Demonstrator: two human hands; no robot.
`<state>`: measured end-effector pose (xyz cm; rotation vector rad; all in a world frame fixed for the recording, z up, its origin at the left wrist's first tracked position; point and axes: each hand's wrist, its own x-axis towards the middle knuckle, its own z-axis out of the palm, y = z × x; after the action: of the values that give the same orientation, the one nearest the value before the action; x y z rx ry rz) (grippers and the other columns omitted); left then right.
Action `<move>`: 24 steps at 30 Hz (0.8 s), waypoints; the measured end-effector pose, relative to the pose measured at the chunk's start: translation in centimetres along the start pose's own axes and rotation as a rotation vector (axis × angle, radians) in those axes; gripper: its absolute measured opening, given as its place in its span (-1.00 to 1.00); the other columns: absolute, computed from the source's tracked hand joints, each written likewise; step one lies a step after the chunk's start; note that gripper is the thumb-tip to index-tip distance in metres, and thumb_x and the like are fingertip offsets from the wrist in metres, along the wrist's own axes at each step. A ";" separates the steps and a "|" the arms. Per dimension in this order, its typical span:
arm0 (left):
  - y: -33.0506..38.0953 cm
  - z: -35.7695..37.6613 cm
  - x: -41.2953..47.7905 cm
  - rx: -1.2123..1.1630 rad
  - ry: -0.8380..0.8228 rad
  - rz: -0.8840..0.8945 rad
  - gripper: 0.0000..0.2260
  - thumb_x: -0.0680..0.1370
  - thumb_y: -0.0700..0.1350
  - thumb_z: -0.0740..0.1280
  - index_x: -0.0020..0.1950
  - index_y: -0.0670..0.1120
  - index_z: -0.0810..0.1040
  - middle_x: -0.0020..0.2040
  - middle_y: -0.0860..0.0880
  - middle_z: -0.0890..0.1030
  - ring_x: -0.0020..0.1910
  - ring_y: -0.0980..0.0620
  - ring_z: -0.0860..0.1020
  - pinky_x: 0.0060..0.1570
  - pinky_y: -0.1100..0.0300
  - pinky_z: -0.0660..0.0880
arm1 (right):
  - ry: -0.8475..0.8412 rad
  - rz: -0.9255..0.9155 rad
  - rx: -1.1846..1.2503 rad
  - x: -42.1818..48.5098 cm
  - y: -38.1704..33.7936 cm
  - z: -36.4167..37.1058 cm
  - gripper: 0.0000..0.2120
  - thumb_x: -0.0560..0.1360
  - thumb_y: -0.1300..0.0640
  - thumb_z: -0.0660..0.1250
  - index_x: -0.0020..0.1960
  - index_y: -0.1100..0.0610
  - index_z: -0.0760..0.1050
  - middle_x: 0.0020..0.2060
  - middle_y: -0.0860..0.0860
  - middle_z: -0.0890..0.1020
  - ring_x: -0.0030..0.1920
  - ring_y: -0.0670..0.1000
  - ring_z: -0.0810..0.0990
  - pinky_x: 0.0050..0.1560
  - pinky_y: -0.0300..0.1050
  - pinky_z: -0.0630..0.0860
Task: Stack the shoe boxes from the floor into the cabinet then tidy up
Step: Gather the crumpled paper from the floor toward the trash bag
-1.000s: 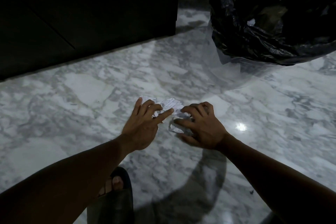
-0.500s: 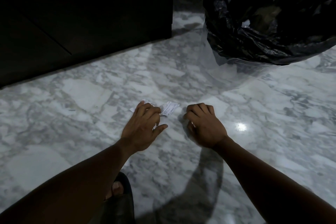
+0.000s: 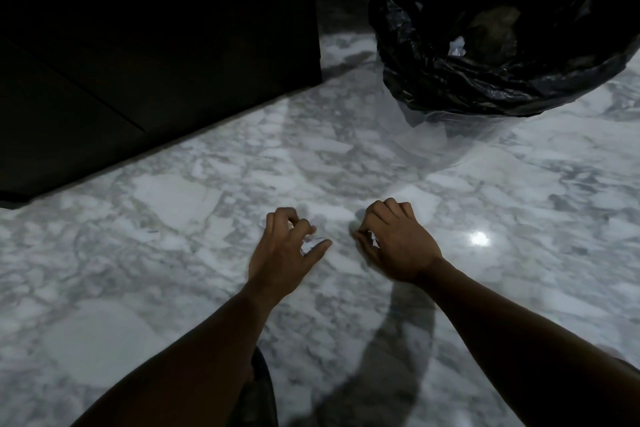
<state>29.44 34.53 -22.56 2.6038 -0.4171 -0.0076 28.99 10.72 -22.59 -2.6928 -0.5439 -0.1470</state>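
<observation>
Both hands are low over the marble floor (image 3: 173,270). My left hand (image 3: 284,250) has its fingers curled around a scrap of crumpled white paper (image 3: 309,243), of which only slivers show between the fingers. About a hand's width to the right, my right hand (image 3: 398,243) is closed in a fist, pinching another bit of white paper (image 3: 374,236) that is almost wholly hidden. The dark cabinet (image 3: 156,45) stands at the upper left, its front shut. No shoe boxes are in view.
A black bin bag (image 3: 467,80) with its mouth open sits at the upper right, a white scrap (image 3: 457,47) inside it. Clear plastic film (image 3: 450,142) lies beneath the bag. My sandalled foot (image 3: 259,392) is at the bottom edge.
The crumpled paper that lay spread between the hands has been gathered up. Both hands closed over it and drew slightly apart, so little paper shows now.
</observation>
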 end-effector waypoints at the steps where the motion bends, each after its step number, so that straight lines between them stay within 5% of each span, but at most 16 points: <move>1: 0.1 0.1 0.1 -0.006 0.014 -0.020 -0.71 0.49 0.15 0.44 -0.06 -0.08 0.61 0.25 -0.06 0.43 0.14 -0.03 0.42 -0.09 0.17 0.56 | -0.001 0.007 0.008 0.0 0.0 0.0 -0.79 0.57 -0.01 0.31 -0.18 0.06 0.44 -0.16 -0.03 0.47 -0.14 0.05 0.39 -0.05 -0.03 0.34; 5: 1.0 0.7 0.5 0.019 0.121 -0.041 -0.78 0.58 -0.02 0.38 -0.18 -0.11 0.51 0.29 -0.03 0.54 0.16 -0.05 0.41 -0.06 0.15 0.53 | -0.010 0.030 0.038 0.0 0.2 0.2 -0.83 0.57 -0.02 0.31 -0.10 0.06 0.50 -0.17 -0.04 0.51 -0.17 0.04 0.43 -0.06 -0.04 0.35; 10: 2.3 1.2 0.3 -0.043 0.261 -0.232 -0.90 0.57 -0.14 0.39 0.06 -0.08 0.53 0.00 0.00 0.54 0.02 -0.02 0.43 -0.14 0.06 0.56 | 0.047 0.040 0.057 -0.1 0.1 0.4 -0.81 0.59 0.05 0.31 -0.16 0.10 0.50 -0.25 -0.02 0.48 -0.23 0.06 0.43 -0.12 -0.02 0.36; 15: 1.9 1.7 0.1 -0.092 0.252 -0.182 -0.81 0.57 -0.33 0.31 0.09 -0.11 0.62 0.20 -0.03 0.51 0.20 -0.01 0.41 -0.04 0.21 0.53 | 0.133 0.042 0.076 0.0 -0.1 0.3 -0.80 0.60 0.08 0.29 -0.14 0.14 0.56 -0.17 0.02 0.57 -0.18 0.07 0.53 -0.11 -0.05 0.40; 17: 1.5 1.9 0.1 -0.127 0.279 -0.189 -0.77 0.61 -0.31 0.28 0.22 -0.13 0.61 0.20 -0.04 0.57 0.21 0.05 0.44 0.12 0.31 0.47 | 0.161 0.059 0.104 -0.1 -0.1 0.3 -0.71 0.65 0.03 0.19 -0.06 0.16 0.61 -0.14 0.03 0.62 -0.14 0.04 0.57 -0.07 -0.12 0.39; 20: 1.3 2.0 0.3 -0.155 0.317 -0.192 -0.76 0.64 -0.20 0.28 0.28 -0.16 0.60 -0.04 -0.01 0.64 0.00 0.09 0.49 0.05 0.43 0.41 | 0.190 0.059 0.069 -0.3 0.5 0.6 -0.79 0.61 0.09 0.28 0.01 0.18 0.63 -0.16 0.04 0.65 -0.19 0.06 0.60 -0.11 -0.11 0.43; 24: 1.0 2.3 0.3 -0.107 0.325 -0.112 -0.80 0.61 -0.08 0.35 0.06 -0.18 0.70 -0.13 -0.04 0.67 -0.11 0.00 0.53 -0.09 0.21 0.50 | 0.179 0.032 0.057 -0.4 1.0 0.9 -0.68 0.59 -0.12 0.30 -0.13 0.10 0.65 -0.22 -0.03 0.66 -0.25 -0.01 0.58 -0.20 -0.09 0.45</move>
<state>29.27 32.53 -24.04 2.4599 -0.1497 0.3412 29.00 10.10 -23.82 -2.5984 -0.4432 -0.3547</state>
